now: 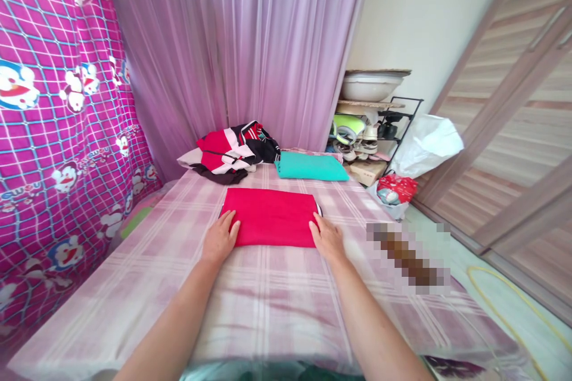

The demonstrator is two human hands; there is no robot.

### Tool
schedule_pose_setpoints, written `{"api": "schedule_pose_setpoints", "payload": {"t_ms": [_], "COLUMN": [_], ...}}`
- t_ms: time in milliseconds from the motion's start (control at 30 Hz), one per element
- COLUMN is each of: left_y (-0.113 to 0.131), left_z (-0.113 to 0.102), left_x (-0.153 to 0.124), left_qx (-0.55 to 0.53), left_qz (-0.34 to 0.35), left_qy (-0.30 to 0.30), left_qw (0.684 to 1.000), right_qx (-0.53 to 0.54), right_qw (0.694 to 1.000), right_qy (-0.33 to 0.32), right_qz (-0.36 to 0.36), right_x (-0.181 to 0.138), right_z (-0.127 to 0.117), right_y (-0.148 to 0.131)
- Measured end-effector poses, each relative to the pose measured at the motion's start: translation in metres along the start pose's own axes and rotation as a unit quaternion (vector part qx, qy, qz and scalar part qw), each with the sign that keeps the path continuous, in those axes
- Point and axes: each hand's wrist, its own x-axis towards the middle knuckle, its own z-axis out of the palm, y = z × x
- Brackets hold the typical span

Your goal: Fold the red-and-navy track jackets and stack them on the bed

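A red garment (272, 217), folded into a flat rectangle, lies on the plaid-covered table (268, 303) in front of me. At its left edge rests my left hand (221, 235), fingers stretched out and touching the cloth. My right hand (327, 235) lies on its right edge in the same way, fingers apart. Narrow dark and white trim peeks out at the garment's sides. Behind it is a folded turquoise cloth (311, 166). A loose heap of red, white and black clothing (232, 152) sits at the back left.
Purple curtains (241, 41) hang behind the table, and a pink patterned cloth (58, 131) hangs on the left. At the back right stands a rack (402, 113) with shoes and a basin (373, 86). A blurred brown patch (406, 259) lies near the right edge.
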Motion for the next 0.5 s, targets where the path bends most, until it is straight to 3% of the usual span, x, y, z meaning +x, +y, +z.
{"api": "schedule_pose_setpoints", "payload": {"t_ms": [500], "left_y": [0.016], "left_z": [-0.023], "left_x": [-0.008], "left_qx": [0.089], "left_qz": [-0.163], "left_qy": [-0.057], "left_qw": [0.981], "right_qx": [0.028], "right_qw": [0.998], "right_qy": [0.058], "right_qz": [-0.019], "right_x": [0.002], "right_z": [0.012], "right_y": [0.01]}}
